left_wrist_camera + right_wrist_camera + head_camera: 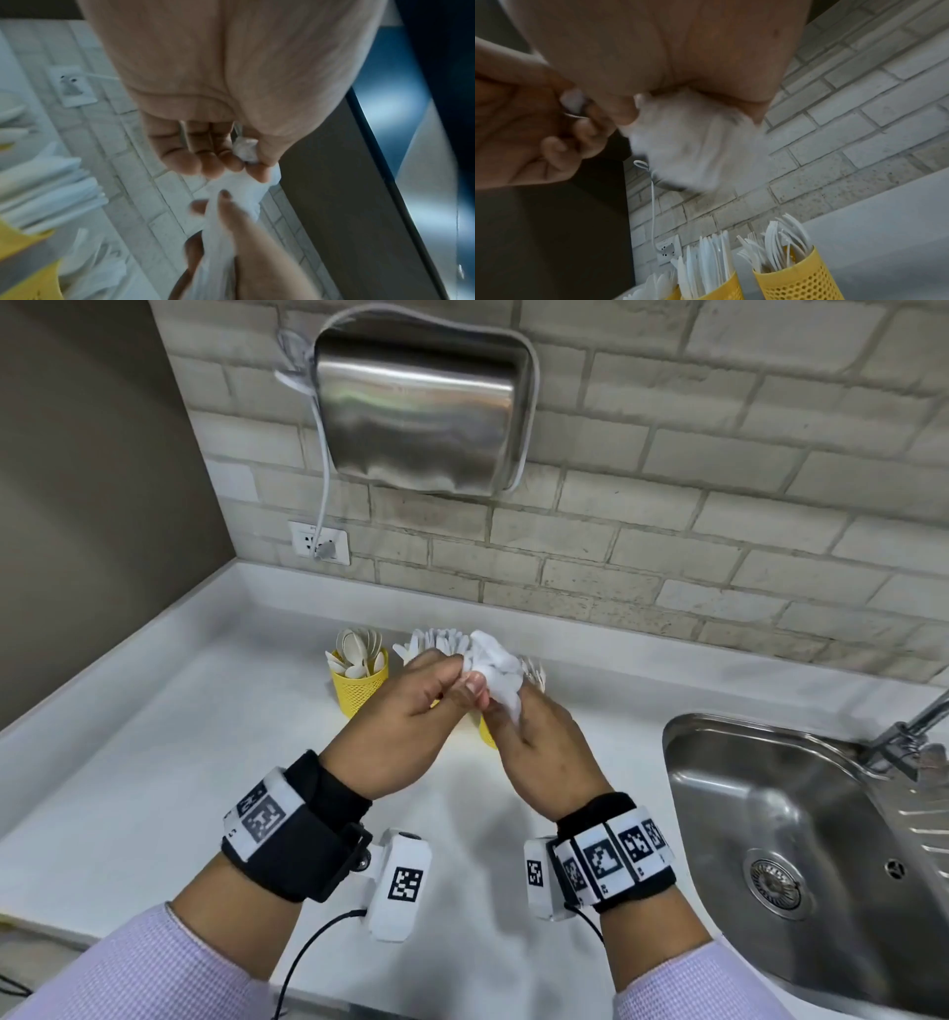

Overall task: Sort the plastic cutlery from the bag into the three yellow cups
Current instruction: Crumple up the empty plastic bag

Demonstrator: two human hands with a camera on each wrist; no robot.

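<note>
Both hands, left hand [405,711] and right hand [544,752], clutch the crumpled bag [495,667] (hiding two yellow cups behind).

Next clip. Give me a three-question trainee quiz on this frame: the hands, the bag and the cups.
1. True or false: both hands grip the crumpled bag.
2. Which cup holds spoons: A left, B middle, C right?
3. Fill in: the right cup holds white ____.

Key: 1 true. 2 A. 3 forks.
</note>
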